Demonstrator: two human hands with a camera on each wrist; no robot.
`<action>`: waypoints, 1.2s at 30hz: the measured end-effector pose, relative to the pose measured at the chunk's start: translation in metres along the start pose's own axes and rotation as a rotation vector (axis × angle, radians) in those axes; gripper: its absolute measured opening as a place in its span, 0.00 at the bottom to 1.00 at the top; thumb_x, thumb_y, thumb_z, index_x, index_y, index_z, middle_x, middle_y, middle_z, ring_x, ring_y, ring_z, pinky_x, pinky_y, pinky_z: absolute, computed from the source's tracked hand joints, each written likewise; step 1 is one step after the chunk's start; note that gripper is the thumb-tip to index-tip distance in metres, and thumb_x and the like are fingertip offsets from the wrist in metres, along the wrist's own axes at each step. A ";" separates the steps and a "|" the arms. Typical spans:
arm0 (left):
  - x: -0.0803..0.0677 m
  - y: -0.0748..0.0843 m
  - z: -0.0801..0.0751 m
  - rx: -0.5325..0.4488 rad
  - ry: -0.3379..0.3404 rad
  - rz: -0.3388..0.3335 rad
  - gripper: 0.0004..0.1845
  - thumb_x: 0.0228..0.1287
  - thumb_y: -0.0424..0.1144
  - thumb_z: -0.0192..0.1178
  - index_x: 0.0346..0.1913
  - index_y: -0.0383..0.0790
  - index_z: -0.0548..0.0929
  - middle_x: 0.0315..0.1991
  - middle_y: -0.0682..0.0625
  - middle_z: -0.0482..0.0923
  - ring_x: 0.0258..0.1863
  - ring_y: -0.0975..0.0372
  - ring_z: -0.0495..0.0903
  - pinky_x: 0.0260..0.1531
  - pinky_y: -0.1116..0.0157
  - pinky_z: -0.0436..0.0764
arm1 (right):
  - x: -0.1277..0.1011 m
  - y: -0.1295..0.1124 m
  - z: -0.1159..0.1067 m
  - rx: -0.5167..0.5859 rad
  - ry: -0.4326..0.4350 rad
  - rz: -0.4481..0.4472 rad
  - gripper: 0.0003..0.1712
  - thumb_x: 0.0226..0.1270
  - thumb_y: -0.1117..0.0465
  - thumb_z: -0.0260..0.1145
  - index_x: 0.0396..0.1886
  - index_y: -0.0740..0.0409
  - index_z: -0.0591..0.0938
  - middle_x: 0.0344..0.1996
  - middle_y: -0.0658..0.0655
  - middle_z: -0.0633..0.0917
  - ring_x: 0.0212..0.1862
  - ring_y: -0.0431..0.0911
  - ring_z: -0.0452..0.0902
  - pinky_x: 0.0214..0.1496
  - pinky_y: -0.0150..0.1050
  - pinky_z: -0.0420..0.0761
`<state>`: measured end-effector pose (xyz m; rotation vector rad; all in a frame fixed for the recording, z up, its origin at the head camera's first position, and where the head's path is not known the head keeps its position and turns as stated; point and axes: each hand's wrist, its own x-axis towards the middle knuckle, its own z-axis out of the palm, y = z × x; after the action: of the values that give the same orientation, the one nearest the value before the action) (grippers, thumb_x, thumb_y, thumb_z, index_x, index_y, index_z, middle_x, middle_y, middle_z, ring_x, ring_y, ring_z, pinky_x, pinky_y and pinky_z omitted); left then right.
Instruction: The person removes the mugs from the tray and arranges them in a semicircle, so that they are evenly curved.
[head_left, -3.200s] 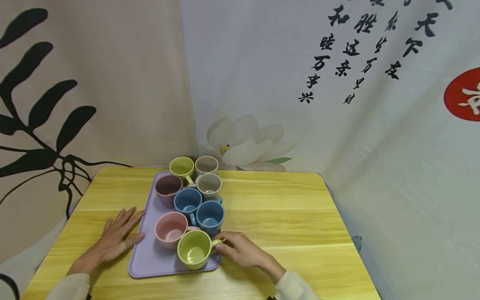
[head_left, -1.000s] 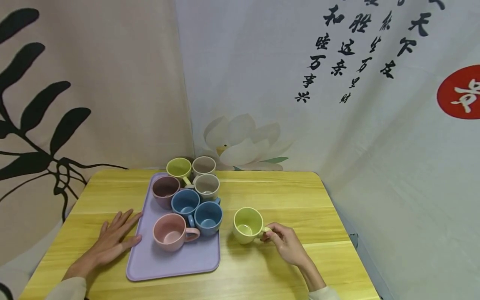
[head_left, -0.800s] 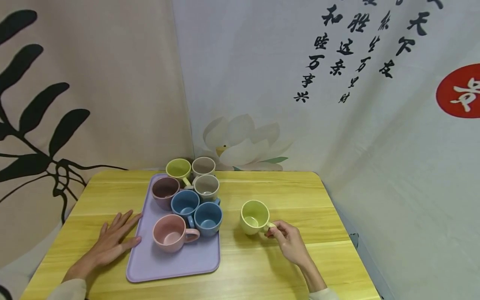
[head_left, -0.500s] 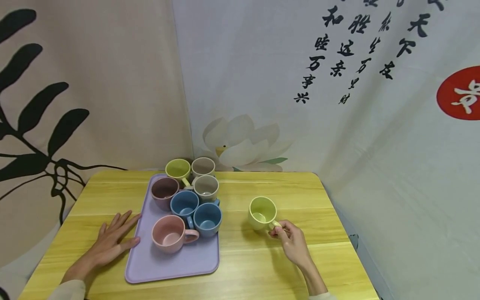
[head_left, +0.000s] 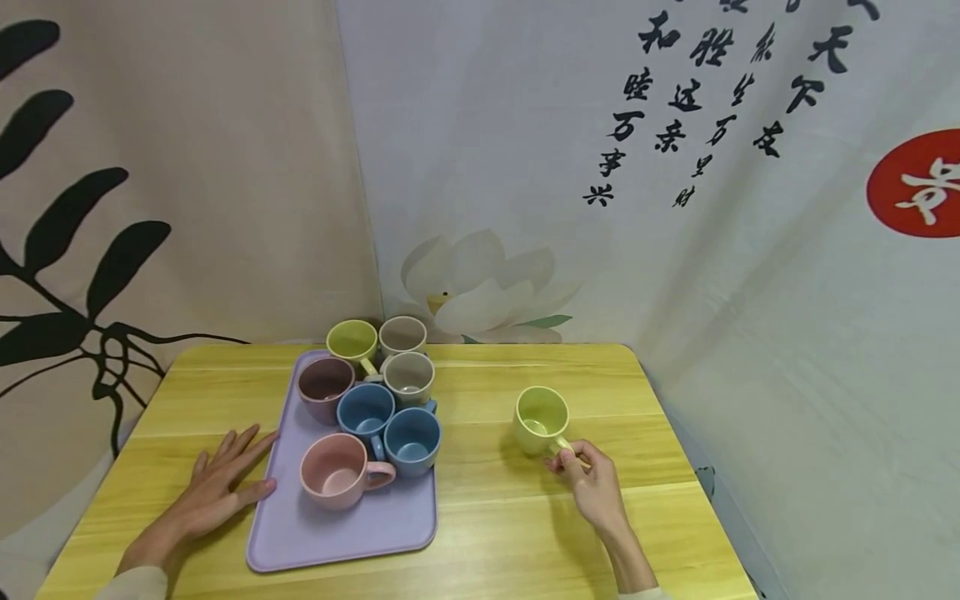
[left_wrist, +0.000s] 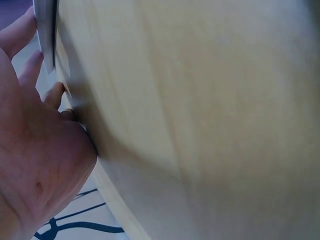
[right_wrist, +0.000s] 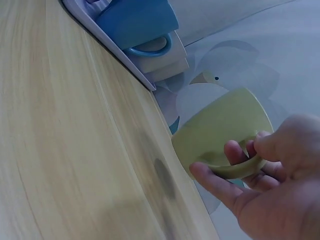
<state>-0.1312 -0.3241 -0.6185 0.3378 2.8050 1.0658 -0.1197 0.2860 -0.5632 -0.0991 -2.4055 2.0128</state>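
Note:
My right hand (head_left: 596, 487) pinches the handle of a yellow-green mug (head_left: 538, 423) over the right half of the table. In the right wrist view, thumb and fingers close round the handle of that mug (right_wrist: 220, 132), and a dark shadow lies on the wood beside it. On the left, my left hand (head_left: 213, 493) lies spread out, its fingertips and thumb at the edge of a lilac tray (head_left: 337, 533). Closest to me on the tray is a pink mug (head_left: 335, 473), its handle pointing right. Behind it stand two blue mugs, one of them (head_left: 412, 442) at the tray's right edge.
Farther back on the tray are a mauve mug (head_left: 325, 387), two grey mugs, including a nearer one (head_left: 408, 377), and another yellow-green mug (head_left: 352, 340). The wooden table (head_left: 495, 533) ends at a printed cloth backdrop (head_left: 480, 150) with dark lettering.
My right hand has lifted the yellow-green mug from the tray's near right corner and carried it right, then slightly away from me. My left hand has stayed at the tray's edge.

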 end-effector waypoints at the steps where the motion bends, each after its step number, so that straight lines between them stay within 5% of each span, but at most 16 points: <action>1: 0.000 0.000 0.000 -0.003 -0.002 -0.002 0.44 0.82 0.53 0.64 0.92 0.47 0.59 0.91 0.22 0.45 0.87 0.17 0.35 0.79 0.17 0.18 | 0.000 0.000 0.000 0.003 0.014 0.004 0.09 0.89 0.70 0.59 0.49 0.73 0.82 0.48 0.72 0.89 0.58 0.67 0.94 0.67 0.48 0.93; 11: 0.001 0.001 -0.002 -0.008 -0.018 -0.015 0.45 0.82 0.54 0.64 0.92 0.46 0.59 0.91 0.22 0.43 0.88 0.19 0.33 0.80 0.20 0.15 | -0.003 0.001 -0.006 0.066 0.134 0.042 0.11 0.89 0.71 0.58 0.54 0.77 0.82 0.51 0.73 0.89 0.58 0.60 0.94 0.65 0.41 0.93; 17: 0.001 0.000 -0.002 -0.017 -0.022 -0.020 0.45 0.82 0.54 0.64 0.92 0.45 0.59 0.91 0.22 0.43 0.88 0.19 0.33 0.80 0.20 0.15 | -0.003 0.001 -0.011 0.127 0.195 0.043 0.13 0.89 0.72 0.58 0.57 0.82 0.81 0.51 0.71 0.90 0.52 0.48 0.96 0.66 0.43 0.92; 23: 0.001 -0.001 -0.002 -0.022 -0.020 -0.019 0.45 0.82 0.54 0.65 0.92 0.45 0.60 0.91 0.22 0.43 0.88 0.18 0.33 0.79 0.18 0.16 | -0.003 0.001 -0.016 0.153 0.272 0.063 0.13 0.90 0.72 0.57 0.59 0.83 0.80 0.51 0.67 0.91 0.55 0.47 0.96 0.67 0.40 0.91; 36: 0.000 0.001 -0.002 -0.025 -0.016 -0.013 0.44 0.82 0.54 0.65 0.91 0.45 0.60 0.91 0.22 0.44 0.88 0.18 0.34 0.80 0.19 0.16 | -0.004 0.008 -0.029 0.293 0.481 0.081 0.13 0.87 0.71 0.63 0.54 0.83 0.82 0.38 0.53 0.96 0.47 0.39 0.95 0.66 0.41 0.92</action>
<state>-0.1315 -0.3246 -0.6167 0.3234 2.7732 1.0890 -0.1136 0.3156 -0.5657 -0.6081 -1.8291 2.0516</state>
